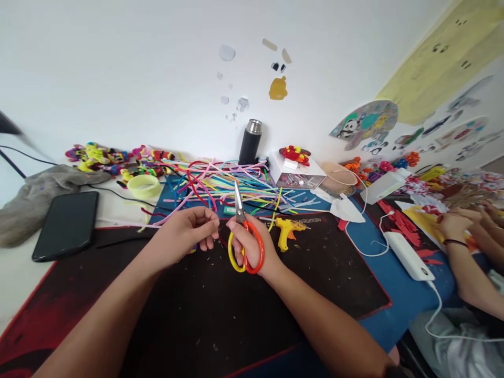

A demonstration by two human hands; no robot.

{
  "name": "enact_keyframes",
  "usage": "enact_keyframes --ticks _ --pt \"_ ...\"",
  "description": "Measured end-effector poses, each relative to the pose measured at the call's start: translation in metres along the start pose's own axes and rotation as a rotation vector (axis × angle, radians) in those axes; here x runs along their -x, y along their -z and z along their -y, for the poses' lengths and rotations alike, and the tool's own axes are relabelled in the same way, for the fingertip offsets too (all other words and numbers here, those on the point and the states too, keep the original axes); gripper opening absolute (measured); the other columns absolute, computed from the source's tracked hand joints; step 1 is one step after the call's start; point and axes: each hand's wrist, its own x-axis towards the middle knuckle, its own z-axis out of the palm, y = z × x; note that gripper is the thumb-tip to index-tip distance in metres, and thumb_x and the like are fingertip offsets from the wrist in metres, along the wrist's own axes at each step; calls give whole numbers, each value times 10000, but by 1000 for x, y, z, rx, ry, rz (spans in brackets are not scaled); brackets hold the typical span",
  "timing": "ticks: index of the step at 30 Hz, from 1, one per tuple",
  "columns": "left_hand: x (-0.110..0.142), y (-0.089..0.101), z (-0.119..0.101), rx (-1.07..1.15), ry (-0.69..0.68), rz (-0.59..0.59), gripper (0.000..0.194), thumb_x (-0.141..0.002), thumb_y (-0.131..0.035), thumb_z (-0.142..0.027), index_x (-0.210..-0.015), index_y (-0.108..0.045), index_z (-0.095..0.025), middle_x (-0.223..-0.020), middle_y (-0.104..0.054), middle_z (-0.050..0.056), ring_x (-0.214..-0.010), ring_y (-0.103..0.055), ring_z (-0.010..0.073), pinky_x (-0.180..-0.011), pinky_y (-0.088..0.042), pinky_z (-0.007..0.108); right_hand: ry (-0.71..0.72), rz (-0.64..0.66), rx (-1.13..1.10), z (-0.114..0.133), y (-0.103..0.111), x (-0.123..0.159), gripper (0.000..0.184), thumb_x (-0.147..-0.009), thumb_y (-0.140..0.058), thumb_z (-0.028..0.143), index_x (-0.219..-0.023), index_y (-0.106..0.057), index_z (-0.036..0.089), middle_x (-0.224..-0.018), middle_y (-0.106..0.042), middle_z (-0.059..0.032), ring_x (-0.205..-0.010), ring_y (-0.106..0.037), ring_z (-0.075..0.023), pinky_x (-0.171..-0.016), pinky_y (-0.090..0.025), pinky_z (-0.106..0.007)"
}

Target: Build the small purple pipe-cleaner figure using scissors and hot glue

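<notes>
My right hand (270, 251) is wrapped around a pair of scissors (240, 206) with one yellow and one red handle loop. Their blades are together and point away from me. Beside it, my left hand (188, 231) has thumb and fingers pinched together. A bit of purple and yellow shows under those fingers, too small to make out, and what the pinch holds is hidden. Both hands are above a dark desk mat (189, 315) with small scraps on it. Just beyond them lies a heap of colourful pipe cleaners (220, 181).
A yellow glue gun (286, 231) lies right of my hands. Behind stand a black thermos (250, 143) and a white box (297, 176). At left are a phone (66, 224) and a pale-yellow tape roll (144, 186). A white power bank (409, 256) and a co-worker's arm (468, 268) are at right.
</notes>
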Motion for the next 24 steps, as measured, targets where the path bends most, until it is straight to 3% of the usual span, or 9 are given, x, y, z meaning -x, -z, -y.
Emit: enact_keyframes --ticks 9,18,24 --pt "0 1 2 -83 -3 79 294 -868 -793 -501 -820 -703 -226 -709 -724 -3 -559 -652 140 -537 -526 247 25 115 37 5 2 -13 429 -961 -741 634 -1049 -607 236 -503 -554 129 -342 -507 -110 -379 -430 -203" --pt "-2 3 6 -38 16 16 374 -860 -840 -577 -823 -729 -221 -677 -729 9 -541 -638 151 -523 -517 253 30 161 88 12 -1 -19 422 -984 -732 642 -1005 -591 245 -518 -559 123 -346 -522 -111 -384 -425 -205" --pt "-4 2 9 41 56 -30 441 -815 -895 -622 -790 -744 -208 -673 -730 22 -545 -637 151 -526 -511 248 53 119 35 2 -6 -20 396 -999 -713 619 -1024 -582 247 -513 -563 123 -353 -528 -114 -397 -438 -209"
